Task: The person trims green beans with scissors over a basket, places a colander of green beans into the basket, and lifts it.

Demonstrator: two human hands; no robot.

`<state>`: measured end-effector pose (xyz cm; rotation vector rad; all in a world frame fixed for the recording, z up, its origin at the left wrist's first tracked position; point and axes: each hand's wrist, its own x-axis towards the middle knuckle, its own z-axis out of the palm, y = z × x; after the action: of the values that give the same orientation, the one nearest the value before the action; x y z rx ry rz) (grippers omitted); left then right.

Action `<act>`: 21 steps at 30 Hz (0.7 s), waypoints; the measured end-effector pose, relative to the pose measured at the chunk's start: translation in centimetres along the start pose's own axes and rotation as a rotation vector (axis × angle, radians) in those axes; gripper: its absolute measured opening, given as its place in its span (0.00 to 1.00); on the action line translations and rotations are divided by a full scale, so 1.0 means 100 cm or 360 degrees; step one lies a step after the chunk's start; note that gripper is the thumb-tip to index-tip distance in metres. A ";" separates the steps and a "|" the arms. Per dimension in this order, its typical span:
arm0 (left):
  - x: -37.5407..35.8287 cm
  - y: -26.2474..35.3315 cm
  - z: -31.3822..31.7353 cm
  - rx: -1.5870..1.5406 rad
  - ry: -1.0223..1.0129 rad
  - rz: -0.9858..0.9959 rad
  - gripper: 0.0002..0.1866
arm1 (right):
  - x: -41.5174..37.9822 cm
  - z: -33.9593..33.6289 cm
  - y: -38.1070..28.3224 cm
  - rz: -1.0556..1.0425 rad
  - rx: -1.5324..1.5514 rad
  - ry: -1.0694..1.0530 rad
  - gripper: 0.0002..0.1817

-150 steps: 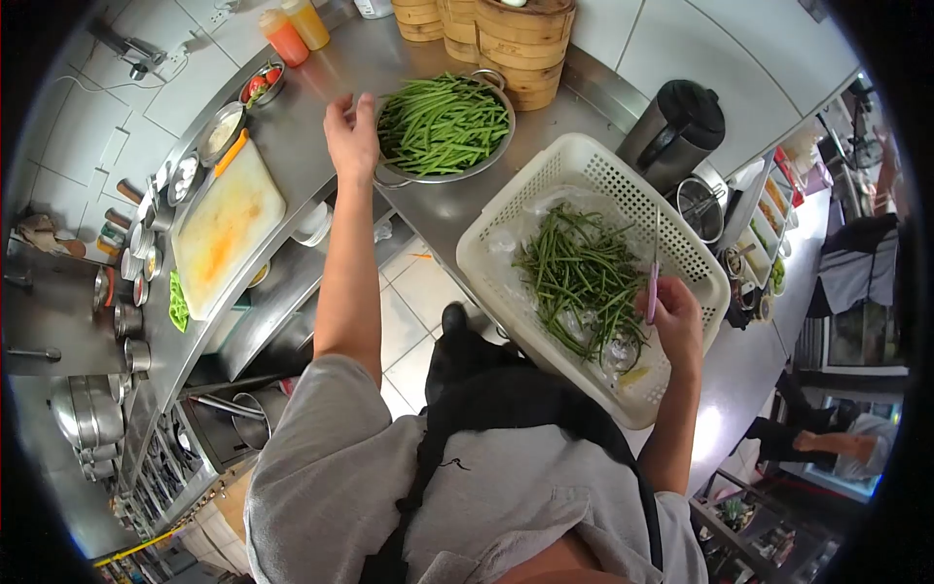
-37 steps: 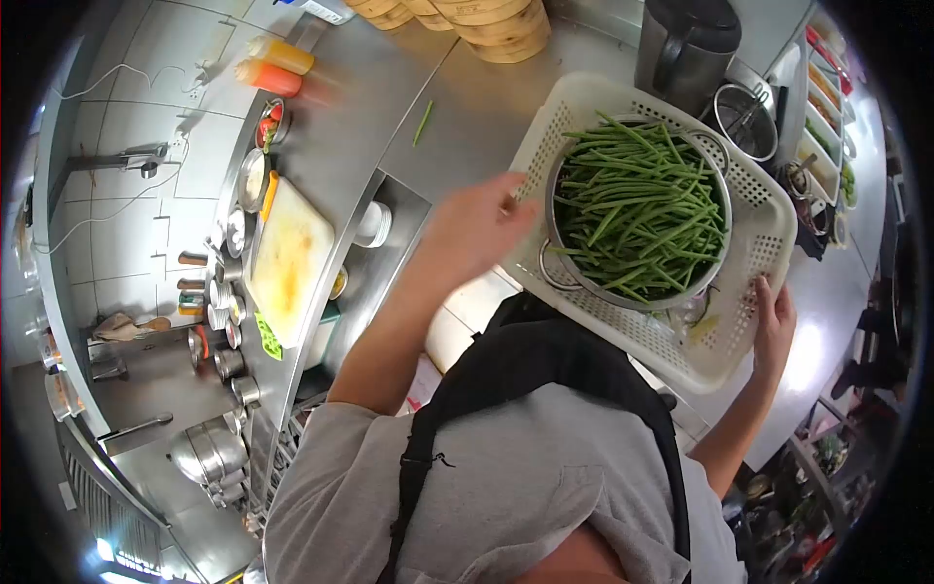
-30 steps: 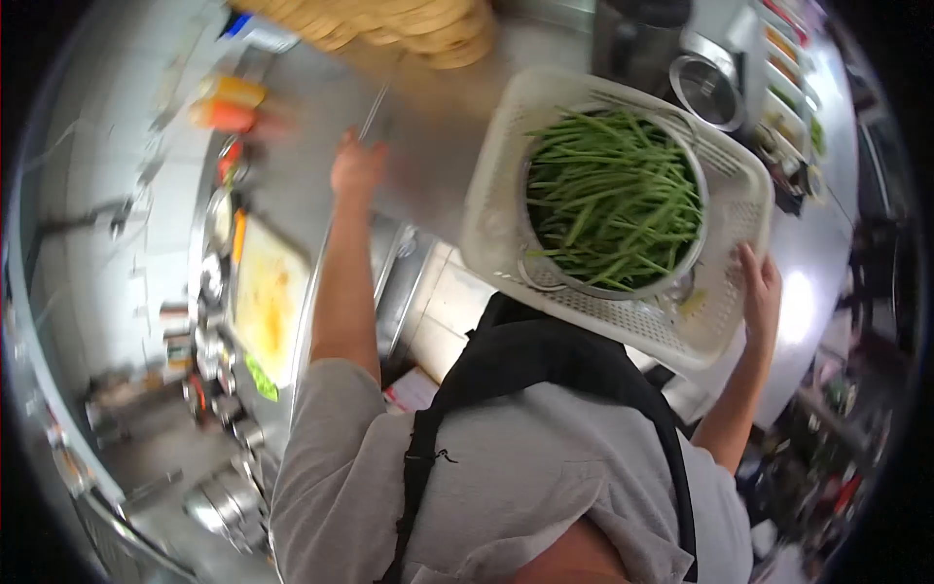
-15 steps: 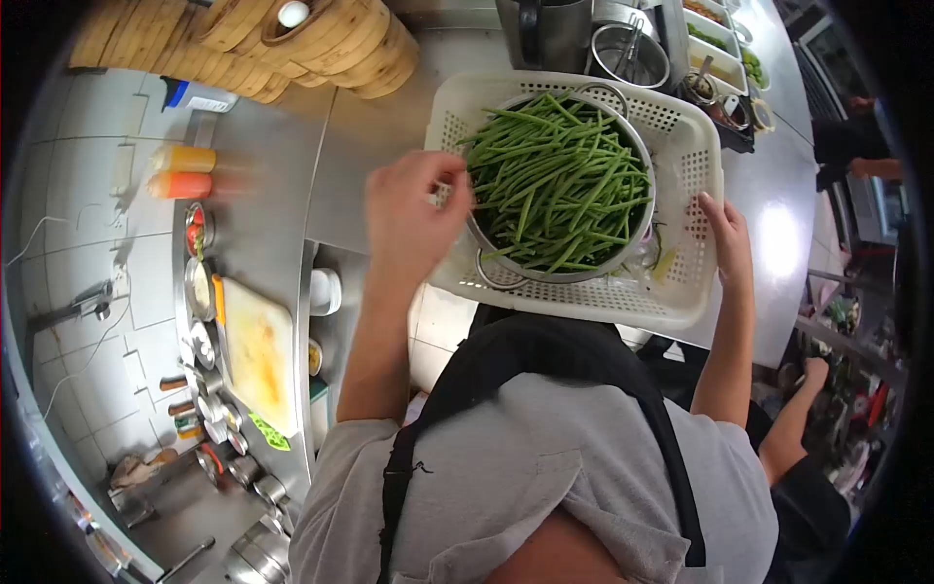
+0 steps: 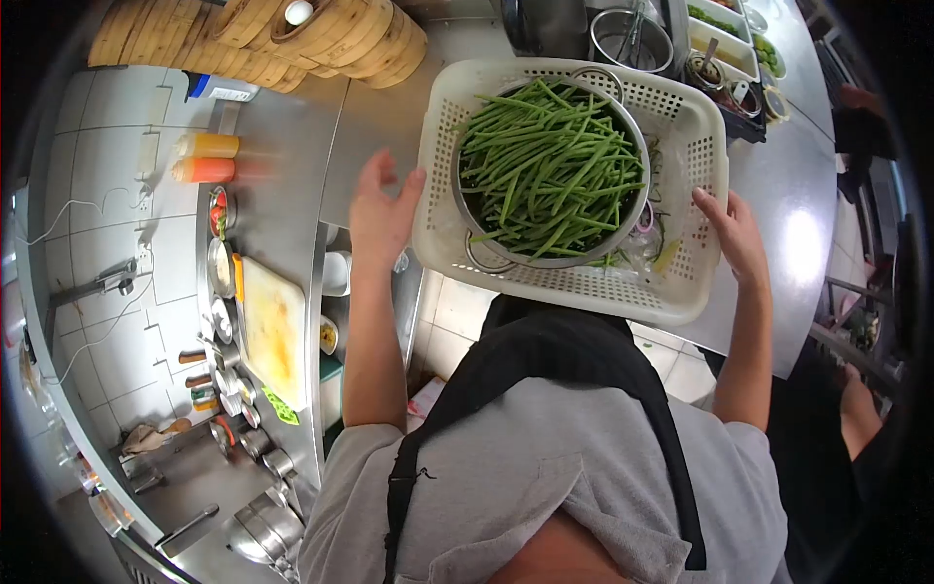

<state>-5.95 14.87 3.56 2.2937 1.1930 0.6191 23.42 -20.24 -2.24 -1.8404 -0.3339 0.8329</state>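
Observation:
A white perforated plastic basket is in front of my body at the counter's edge. Inside it sits a round metal colander or pot with two loop handles, heaped with long green beans. My right hand grips the basket's right rim, thumb over the top. Just off the left rim, my left hand is open with its fingers apart and holds nothing. Vegetable scraps and a purple onion ring lie in the basket, right of the metal vessel.
Stacked bamboo steamers stand at the back left. A cutting board and sauce bottles line the left counter. Behind the basket are a metal bowl and food containers. Another person's arm shows at right.
My left hand has moved from the beans' left edge to outside the basket, and its fingers have opened. My right hand still grips the rim. The other person's arm has shifted.

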 end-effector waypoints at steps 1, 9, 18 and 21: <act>-0.005 -0.017 0.005 0.0000 0.0003 -0.0009 0.21 | 0.001 -0.003 -0.001 0.0086 -0.0082 -0.0077 0.26; -0.028 -0.040 0.021 -0.0758 -0.0690 -0.0535 0.19 | -0.007 -0.003 -0.011 0.0240 -0.0092 -0.0265 0.23; -0.049 -0.014 -0.004 -0.0695 -0.0425 -0.0408 0.18 | -0.009 -0.003 -0.019 0.0193 -0.0014 -0.0268 0.20; -0.064 -0.010 -0.011 -0.0646 -0.0378 -0.0467 0.19 | -0.003 -0.005 -0.007 0.0127 0.0045 -0.0317 0.20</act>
<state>-10.52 10.20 2.70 1.7582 1.1389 0.4188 23.66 -20.50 -1.33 -1.7576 -0.3743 1.0747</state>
